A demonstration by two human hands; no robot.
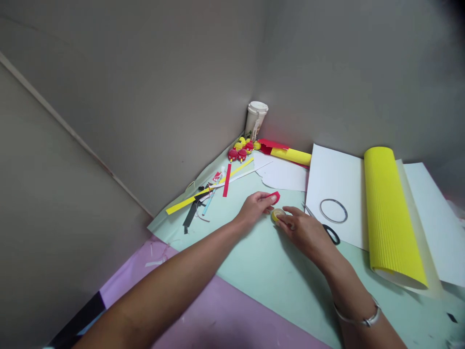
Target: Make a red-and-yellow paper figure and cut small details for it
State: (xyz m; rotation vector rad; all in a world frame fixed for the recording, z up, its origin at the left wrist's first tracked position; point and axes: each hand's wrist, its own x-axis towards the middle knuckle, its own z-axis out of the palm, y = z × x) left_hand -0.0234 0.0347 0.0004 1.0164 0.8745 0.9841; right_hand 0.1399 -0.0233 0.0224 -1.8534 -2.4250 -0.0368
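1. Over the pale green sheet (250, 259), our left hand (254, 207) pinches a small bright-red piece (276, 197), fingers closed on it.
2. Just beside it, our right hand (304, 230) has its fingers clamped on a round, yellowish tape roll (275, 213).
3. Beside our right hand, we see black-handled metal scissors (338, 239), partly over a white rectangular paper sheet (337, 169).
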